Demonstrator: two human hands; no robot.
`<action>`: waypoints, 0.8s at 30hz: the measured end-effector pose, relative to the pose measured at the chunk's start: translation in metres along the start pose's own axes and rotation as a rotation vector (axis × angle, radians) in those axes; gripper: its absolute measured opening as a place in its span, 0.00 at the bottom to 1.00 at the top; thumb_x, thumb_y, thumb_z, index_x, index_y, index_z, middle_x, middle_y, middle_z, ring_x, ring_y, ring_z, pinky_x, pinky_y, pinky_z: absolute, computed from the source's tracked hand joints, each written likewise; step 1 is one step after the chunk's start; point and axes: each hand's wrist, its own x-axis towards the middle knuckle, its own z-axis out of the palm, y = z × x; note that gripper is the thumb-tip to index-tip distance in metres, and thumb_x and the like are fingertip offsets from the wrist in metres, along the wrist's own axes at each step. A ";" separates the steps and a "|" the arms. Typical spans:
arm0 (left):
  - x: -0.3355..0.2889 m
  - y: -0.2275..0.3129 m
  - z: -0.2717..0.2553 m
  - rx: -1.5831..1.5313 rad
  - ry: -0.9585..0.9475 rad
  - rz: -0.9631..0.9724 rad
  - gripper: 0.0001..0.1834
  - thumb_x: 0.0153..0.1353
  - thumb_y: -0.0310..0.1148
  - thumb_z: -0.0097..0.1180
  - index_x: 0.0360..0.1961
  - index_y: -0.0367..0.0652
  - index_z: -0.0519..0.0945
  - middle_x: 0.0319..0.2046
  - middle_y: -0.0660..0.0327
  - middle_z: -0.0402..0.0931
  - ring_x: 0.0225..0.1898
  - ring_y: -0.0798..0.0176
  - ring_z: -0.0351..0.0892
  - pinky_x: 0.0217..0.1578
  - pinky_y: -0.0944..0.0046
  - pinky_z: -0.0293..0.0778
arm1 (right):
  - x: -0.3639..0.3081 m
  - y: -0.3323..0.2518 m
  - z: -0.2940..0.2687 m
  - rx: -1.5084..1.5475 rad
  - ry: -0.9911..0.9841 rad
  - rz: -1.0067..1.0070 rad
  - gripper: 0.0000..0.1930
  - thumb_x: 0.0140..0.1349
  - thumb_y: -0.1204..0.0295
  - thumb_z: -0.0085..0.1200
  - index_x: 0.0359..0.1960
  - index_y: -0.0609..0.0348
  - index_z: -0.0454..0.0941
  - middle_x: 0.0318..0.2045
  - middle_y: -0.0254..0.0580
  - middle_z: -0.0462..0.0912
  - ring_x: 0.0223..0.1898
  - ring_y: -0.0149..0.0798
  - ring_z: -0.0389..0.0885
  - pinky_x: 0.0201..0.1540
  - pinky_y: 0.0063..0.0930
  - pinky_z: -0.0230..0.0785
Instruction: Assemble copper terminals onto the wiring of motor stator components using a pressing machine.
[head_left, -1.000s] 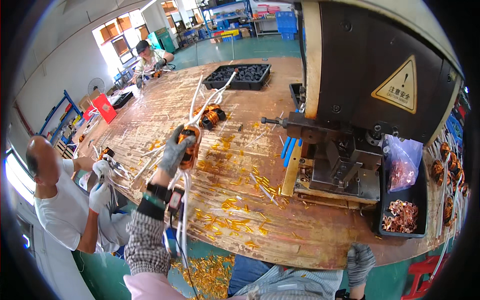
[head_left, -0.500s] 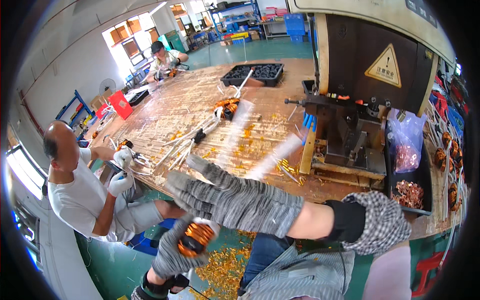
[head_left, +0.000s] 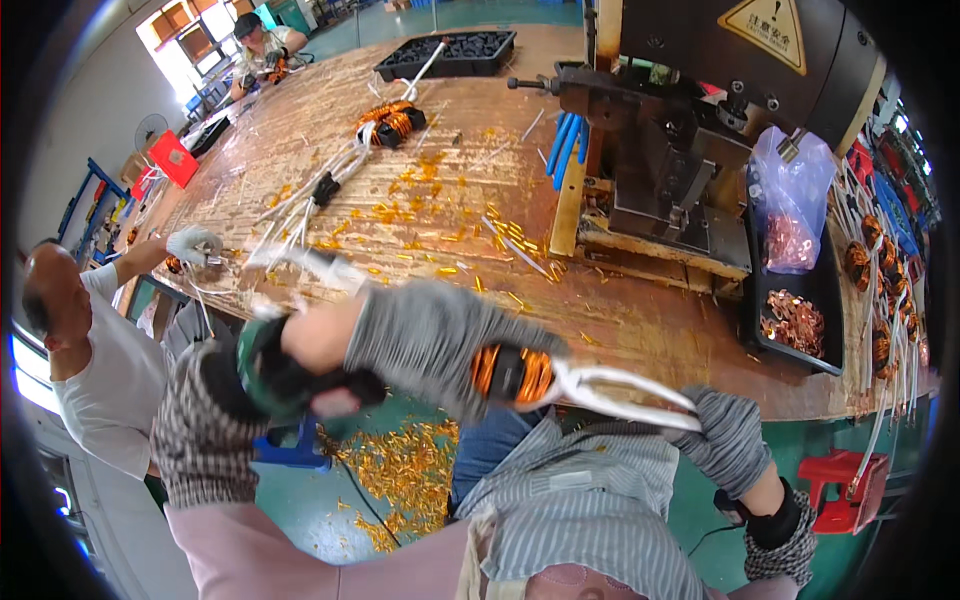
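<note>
In the head view, the person's left hand [head_left: 430, 330], in a grey knit glove, reaches across the front of the body with its grip closed around a copper-wound coil [head_left: 512, 374]. The coil is held just above the lap, below the table's near edge; the grip covers its left end, apparently so that the white leads [head_left: 625, 393] can run out freely to the right. The right hand [head_left: 728, 435] has its grip pinching the far ends of those leads, probably to keep them together and in line; its exact fingertip contact is partly hidden.

On the table [head_left: 655, 335], a second coil [head_left: 392, 124] lies with its leads [head_left: 300, 207] spread toward the near left, perhaps so they do not tangle. A black metal press [head_left: 665, 180] stands on the right, seemingly within easy reach. Beside it a black bin [head_left: 832, 366] holds loose copper clips [head_left: 793, 322] and a clear plastic bag [head_left: 795, 195], likely keeping small parts contained. More coils [head_left: 858, 266] sit in a bunch beyond the bin, apart from the held one. Yellow tube pieces [head_left: 395, 210] lie scattered across the table.
</note>
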 end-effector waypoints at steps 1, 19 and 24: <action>0.011 -0.011 -0.004 -0.027 -0.032 0.025 0.41 0.38 0.32 0.66 0.59 0.57 0.66 0.35 0.55 0.78 0.35 0.58 0.79 0.36 0.64 0.74 | 0.000 -0.005 -0.002 0.005 0.032 0.066 0.21 0.52 0.54 0.55 0.36 0.59 0.75 0.20 0.46 0.77 0.21 0.48 0.77 0.23 0.37 0.68; 0.001 -0.095 0.116 -1.042 1.421 -0.257 0.17 0.60 0.40 0.53 0.39 0.34 0.73 0.36 0.54 0.75 0.39 0.62 0.76 0.42 0.63 0.73 | 0.012 0.031 0.020 -0.052 -0.005 0.216 0.17 0.57 0.60 0.52 0.35 0.66 0.73 0.17 0.55 0.73 0.20 0.54 0.74 0.22 0.42 0.64; 0.015 -0.141 0.112 -1.909 1.427 -0.071 0.33 0.56 0.51 0.55 0.49 0.33 0.64 0.49 0.44 0.67 0.52 0.50 0.70 0.55 0.53 0.66 | 0.014 0.034 0.026 0.104 0.028 0.234 0.16 0.56 0.60 0.53 0.36 0.62 0.73 0.20 0.51 0.75 0.22 0.54 0.75 0.25 0.41 0.66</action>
